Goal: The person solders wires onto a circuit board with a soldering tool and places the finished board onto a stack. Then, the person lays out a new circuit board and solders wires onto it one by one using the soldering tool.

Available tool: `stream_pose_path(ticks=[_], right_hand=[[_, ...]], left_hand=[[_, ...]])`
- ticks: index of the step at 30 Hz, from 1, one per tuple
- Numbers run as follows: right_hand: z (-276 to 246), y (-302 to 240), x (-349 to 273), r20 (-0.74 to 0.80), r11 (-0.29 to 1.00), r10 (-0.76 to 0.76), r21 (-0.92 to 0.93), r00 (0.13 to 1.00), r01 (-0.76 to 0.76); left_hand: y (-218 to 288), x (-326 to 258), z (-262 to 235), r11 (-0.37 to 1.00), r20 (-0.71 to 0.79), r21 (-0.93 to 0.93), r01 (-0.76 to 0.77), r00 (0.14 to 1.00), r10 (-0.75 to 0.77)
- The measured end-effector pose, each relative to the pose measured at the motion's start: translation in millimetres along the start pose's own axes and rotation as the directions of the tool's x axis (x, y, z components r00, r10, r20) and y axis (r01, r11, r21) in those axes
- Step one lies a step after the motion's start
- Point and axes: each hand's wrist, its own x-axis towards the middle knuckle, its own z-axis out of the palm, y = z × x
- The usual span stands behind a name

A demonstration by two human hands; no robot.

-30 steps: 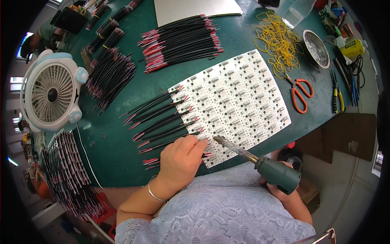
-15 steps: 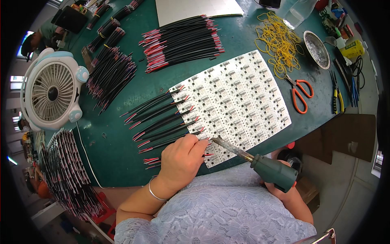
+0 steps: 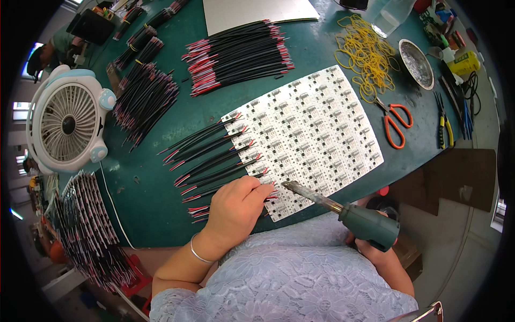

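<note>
LOG; Left hand [image 3: 232, 206] was narrow at its fingertips, any hold hidden, could not be told; right hand [image 3: 370, 252] gripped the green soldering iron [image 3: 370, 225], tip [image 3: 292, 187] just right of left fingertips; white circuit-board panel [image 3: 311, 129] lay beyond both hands; black wires [image 3: 207, 166] lay beyond left hand

Loc.: elec. assy workshop, workbench type. Evid.: green-topped bench [image 3: 153, 206] w/ soldering iron [image 3: 370, 226] in hand over white PCB panel [image 3: 322, 129], same small comps. repeated in rows. Blk-sleeved wires [image 3: 209, 166] at panel's L edge; lg. pile of cut wires [image 3: 244, 56] behind, + bundles [image 3: 140, 40] upper L. Tools on R: orange-handled snips [image 3: 388, 110], yel/blk pliers [image 3: 442, 122]. Also yel. rubber bands [image 3: 367, 53] in heap, metal bowl [image 3: 417, 64], wht fan [image 3: 68, 124]. 2nd person [image 3: 59, 44] in bkgd, upper L.
</note>
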Motion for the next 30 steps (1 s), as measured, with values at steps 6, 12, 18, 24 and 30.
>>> stream_pose_path(ticks=[6,12,18,24,30], right_hand=[[3.5,0.8,3.6,-0.013,0.996,-0.068,-0.055,0.998,0.067],[3.9,-0.7,9.4,0.005,0.979,-0.167,-0.114,0.986,0.166],[4.0,2.6,2.7,-0.085,0.993,-0.078,0.083,0.993,0.085],[11.2,-17.2,36.6,-0.248,0.751,0.095,0.654,0.964,0.094],[9.5,-26.8,34.9,-0.239,0.714,0.173,0.699,0.956,0.045]], left_hand=[[-0.4,0.6,-0.4,0.999,0.000,0.020,-0.041,0.999,0.041],[-3.1,1.8,0.5,0.994,-0.007,0.040,-0.100,0.995,0.101],[-2.2,0.3,1.8,0.991,-0.010,0.068,-0.115,0.993,0.116],[-3.0,-0.5,0.6,0.993,0.018,0.040,-0.110,0.994,0.109],[-7.7,0.4,-0.1,0.994,0.021,0.005,-0.107,0.994,0.107]])
